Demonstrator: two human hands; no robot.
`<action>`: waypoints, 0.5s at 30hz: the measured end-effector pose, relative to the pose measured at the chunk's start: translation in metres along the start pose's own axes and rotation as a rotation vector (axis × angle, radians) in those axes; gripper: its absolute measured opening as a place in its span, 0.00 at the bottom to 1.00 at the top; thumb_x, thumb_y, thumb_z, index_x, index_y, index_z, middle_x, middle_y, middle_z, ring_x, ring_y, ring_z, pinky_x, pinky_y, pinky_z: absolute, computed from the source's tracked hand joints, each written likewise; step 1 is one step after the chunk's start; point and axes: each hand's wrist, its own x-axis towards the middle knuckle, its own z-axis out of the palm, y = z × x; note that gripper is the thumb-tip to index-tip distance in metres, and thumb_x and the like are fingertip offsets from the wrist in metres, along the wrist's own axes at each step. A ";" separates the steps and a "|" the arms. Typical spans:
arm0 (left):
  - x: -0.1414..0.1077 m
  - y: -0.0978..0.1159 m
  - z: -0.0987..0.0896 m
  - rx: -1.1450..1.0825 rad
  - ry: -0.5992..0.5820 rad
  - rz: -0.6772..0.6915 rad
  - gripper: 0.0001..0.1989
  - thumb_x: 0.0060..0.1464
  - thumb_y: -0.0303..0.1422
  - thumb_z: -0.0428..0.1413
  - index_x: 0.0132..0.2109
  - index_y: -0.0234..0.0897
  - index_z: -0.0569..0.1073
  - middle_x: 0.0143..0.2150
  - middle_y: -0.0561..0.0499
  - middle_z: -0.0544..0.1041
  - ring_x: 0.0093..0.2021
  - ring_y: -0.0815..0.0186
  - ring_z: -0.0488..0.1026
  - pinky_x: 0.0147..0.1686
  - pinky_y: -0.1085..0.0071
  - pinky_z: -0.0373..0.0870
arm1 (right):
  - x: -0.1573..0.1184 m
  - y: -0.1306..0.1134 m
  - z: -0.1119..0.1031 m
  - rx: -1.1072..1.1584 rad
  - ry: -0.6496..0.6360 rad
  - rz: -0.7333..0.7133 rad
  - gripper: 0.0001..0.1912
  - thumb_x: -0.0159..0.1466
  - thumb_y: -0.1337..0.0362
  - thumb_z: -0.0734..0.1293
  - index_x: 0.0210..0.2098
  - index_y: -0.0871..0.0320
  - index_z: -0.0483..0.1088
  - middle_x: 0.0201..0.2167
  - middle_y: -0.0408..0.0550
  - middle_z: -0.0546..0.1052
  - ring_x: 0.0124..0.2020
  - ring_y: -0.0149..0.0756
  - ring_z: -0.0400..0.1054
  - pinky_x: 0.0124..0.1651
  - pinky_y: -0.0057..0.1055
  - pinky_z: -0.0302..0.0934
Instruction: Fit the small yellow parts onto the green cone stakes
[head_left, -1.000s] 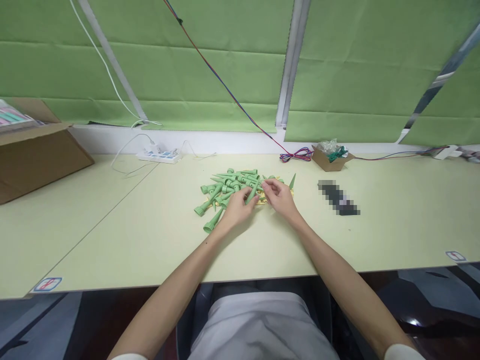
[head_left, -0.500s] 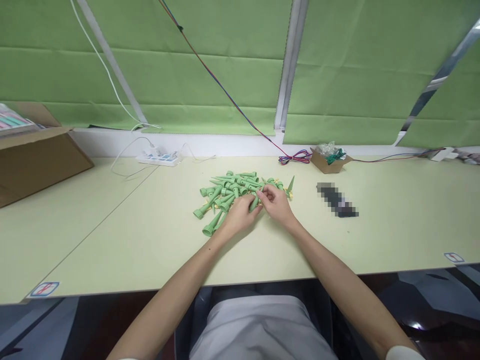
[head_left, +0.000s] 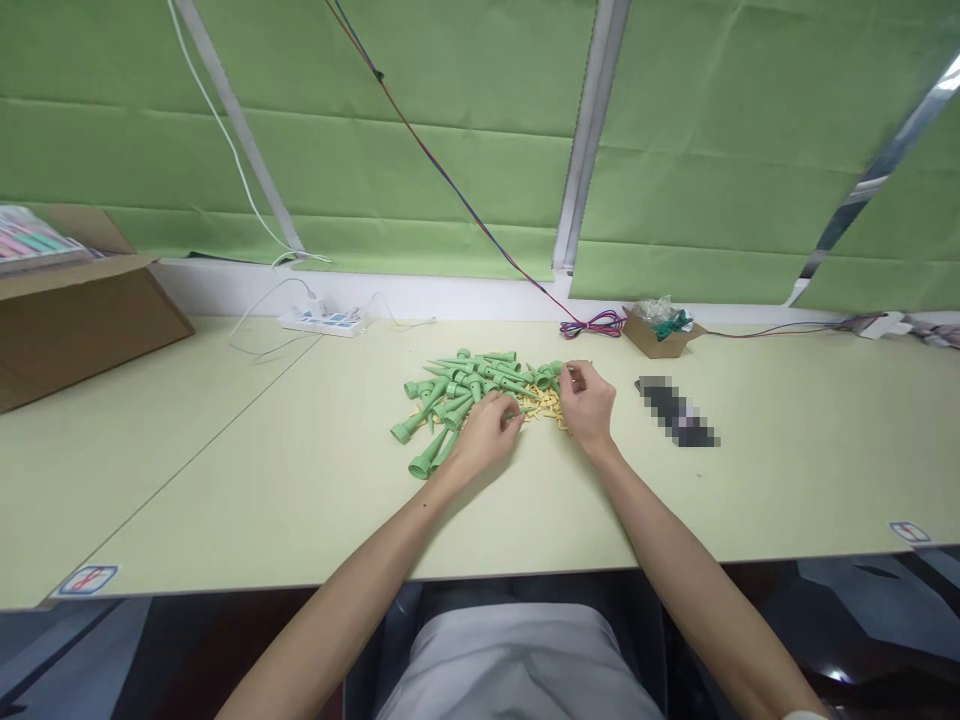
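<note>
A pile of green plastic spikes [head_left: 435,395], each with a wide cap-like end, lies on the table. Small yellow plastic pieces [head_left: 546,403] are scattered at its right side. My left hand [head_left: 487,432] is at the front of the pile, its fingers curled round a green spike that shows only in part between thumb and fingers. At the pile's right end is my right hand [head_left: 590,402], thumb and fingertips pinched together beside some green spikes and yellow pieces. Whatever lies in that pinch is hidden.
On the pale table [head_left: 300,480], a small cardboard box [head_left: 660,345] with plastic bags stands at the back right, beside coiled wires [head_left: 592,325]. A blurred dark object [head_left: 676,412] lies right of my hands. Back left are a power strip [head_left: 324,320] and a large carton [head_left: 90,330].
My right hand has moved away from my left, rightward to the pile's right end, uncovering yellow pieces. My left hand stays near the front of the pile with the green spike.
</note>
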 end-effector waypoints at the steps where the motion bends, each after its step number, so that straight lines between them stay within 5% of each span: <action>1: 0.000 0.001 0.001 0.007 -0.010 0.005 0.08 0.61 0.34 0.51 0.37 0.37 0.73 0.39 0.47 0.72 0.35 0.62 0.70 0.37 0.65 0.66 | 0.000 0.002 0.001 -0.030 -0.012 0.007 0.11 0.66 0.58 0.60 0.37 0.57 0.71 0.29 0.49 0.78 0.26 0.37 0.70 0.38 0.32 0.64; 15: -0.001 0.000 0.001 0.037 -0.045 0.008 0.09 0.61 0.32 0.50 0.37 0.37 0.74 0.39 0.46 0.73 0.37 0.60 0.71 0.38 0.65 0.66 | 0.000 0.005 0.002 -0.458 -0.252 0.161 0.10 0.64 0.65 0.62 0.41 0.58 0.74 0.32 0.53 0.79 0.36 0.45 0.73 0.37 0.33 0.60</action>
